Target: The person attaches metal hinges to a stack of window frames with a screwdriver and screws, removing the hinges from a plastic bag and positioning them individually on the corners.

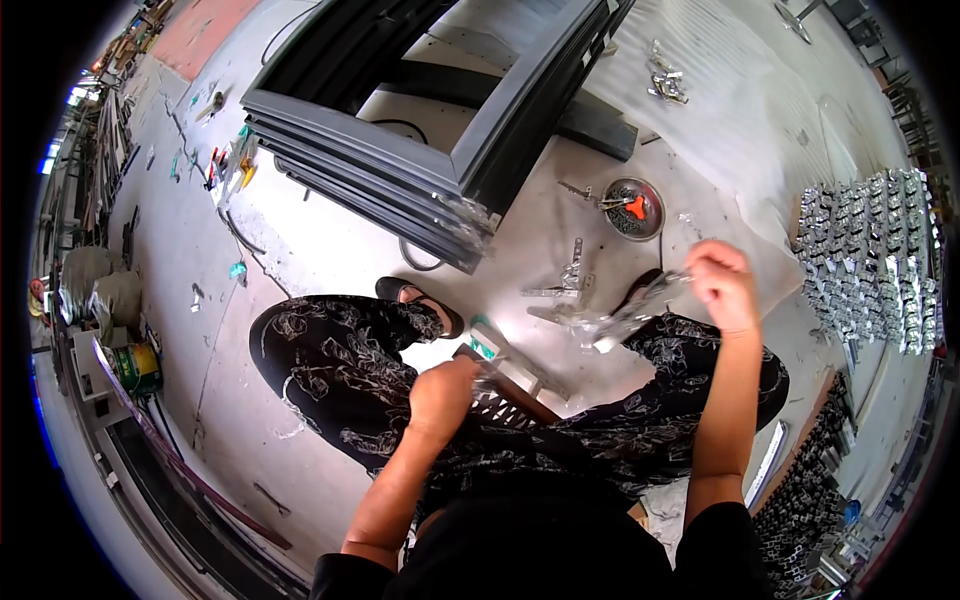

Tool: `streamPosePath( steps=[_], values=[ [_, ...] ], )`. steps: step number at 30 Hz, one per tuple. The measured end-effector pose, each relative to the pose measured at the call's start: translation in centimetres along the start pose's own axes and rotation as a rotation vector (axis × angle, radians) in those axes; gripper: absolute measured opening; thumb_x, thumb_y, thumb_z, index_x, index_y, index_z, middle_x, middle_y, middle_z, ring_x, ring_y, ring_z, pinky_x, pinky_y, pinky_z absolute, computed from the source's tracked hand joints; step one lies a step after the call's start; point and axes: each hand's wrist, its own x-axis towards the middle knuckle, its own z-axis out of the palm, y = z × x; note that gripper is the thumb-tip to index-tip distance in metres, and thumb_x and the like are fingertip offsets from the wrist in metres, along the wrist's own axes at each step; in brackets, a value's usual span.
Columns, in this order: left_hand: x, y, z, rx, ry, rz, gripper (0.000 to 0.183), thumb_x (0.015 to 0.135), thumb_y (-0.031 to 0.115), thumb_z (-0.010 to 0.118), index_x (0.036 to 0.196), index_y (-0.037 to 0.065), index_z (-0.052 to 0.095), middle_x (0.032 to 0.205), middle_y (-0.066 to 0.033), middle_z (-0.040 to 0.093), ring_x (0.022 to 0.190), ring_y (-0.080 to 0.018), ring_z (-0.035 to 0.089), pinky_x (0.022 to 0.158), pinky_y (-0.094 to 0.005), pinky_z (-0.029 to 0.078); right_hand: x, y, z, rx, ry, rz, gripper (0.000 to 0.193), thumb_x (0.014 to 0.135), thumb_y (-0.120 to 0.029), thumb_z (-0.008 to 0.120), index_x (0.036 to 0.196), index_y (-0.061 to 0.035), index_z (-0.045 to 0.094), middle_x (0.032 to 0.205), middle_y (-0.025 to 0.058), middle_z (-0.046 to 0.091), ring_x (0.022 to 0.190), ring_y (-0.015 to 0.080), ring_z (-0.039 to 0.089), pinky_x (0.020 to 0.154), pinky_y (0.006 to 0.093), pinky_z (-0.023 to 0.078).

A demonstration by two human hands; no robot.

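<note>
Hardware (640, 315), blurred, extends left and nearer the body from the pinched fingers of the right hand (724, 288), with the bowl (657, 207) ahead-left of that grip, while the left hand (442, 398) curls beside a bar (528, 400), its hold indeterminable.

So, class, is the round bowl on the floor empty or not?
Not empty: the bowl holds small grey pieces and an orange item.
</note>
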Motion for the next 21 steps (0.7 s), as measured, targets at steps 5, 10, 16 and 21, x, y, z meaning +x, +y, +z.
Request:
streamPosePath(
  steps=[5, 10, 16, 21],
  values=[
    [0.3, -0.2, -1.4, -0.046, -0.071, -0.098, 0.03, 0.092, 0.026, 0.062, 0.103, -0.001, 0.061, 0.098, -0.0215, 0.067, 0.095, -0.0386, 0.065, 0.079, -0.0465, 0.052, -0.6, -2.6, -2.7, 0.083, -0.05, -0.405, 0.011, 0.072, 0.003, 0.052, 0.079, 0.0044, 0.06, 0.066, 0.0041, 0.049, 0.049, 0.0071, 0.033, 0.046, 0.0203, 0.024],
    [3.3, 6.8, -4.7, -0.404, 0.216, 0.225, 0.045, 0.093, 0.025, 0.063, 0.126, -0.004, 0.056, 0.123, -0.0251, 0.057, 0.117, -0.0404, 0.053, 0.102, -0.0447, 0.042, -0.5, -1.4, 1.4, 0.032, -0.358, -0.071, 0.009, 0.081, -0.004, 0.065, 0.082, 0.0047, 0.063, 0.07, 0.0031, 0.051, 0.052, 0.0065, 0.043, 0.043, 0.0207, 0.028],
    [4.8, 11.6, -6.4, -1.064, -0.485, 0.149, 0.05, 0.091, 0.031, 0.07, 0.129, 0.0, 0.058, 0.112, -0.0149, 0.066, 0.105, -0.02, 0.062, 0.091, -0.0332, 0.05, 0.1, 0.1, 3.7, 0.102, -0.445, 0.007, 0.026, 0.086, -0.022, 0.075, 0.085, 0.0018, 0.064, 0.07, -0.0004, 0.05, 0.054, 0.0056, 0.045, 0.044, 0.0202, 0.028],
    [3.0, 9.3, -6.0, -1.058, -0.366, 0.242, 0.062, 0.084, 0.025, 0.079, 0.135, 0.002, 0.054, 0.111, -0.0118, 0.065, 0.103, -0.016, 0.062, 0.086, -0.0306, 0.052, 0.3, 0.2, 3.3, 0.152, -0.393, 0.05, 0.026, 0.086, -0.021, 0.075, 0.085, 0.0016, 0.064, 0.071, -0.0004, 0.051, 0.054, 0.0055, 0.044, 0.045, 0.0202, 0.029]
  ],
)
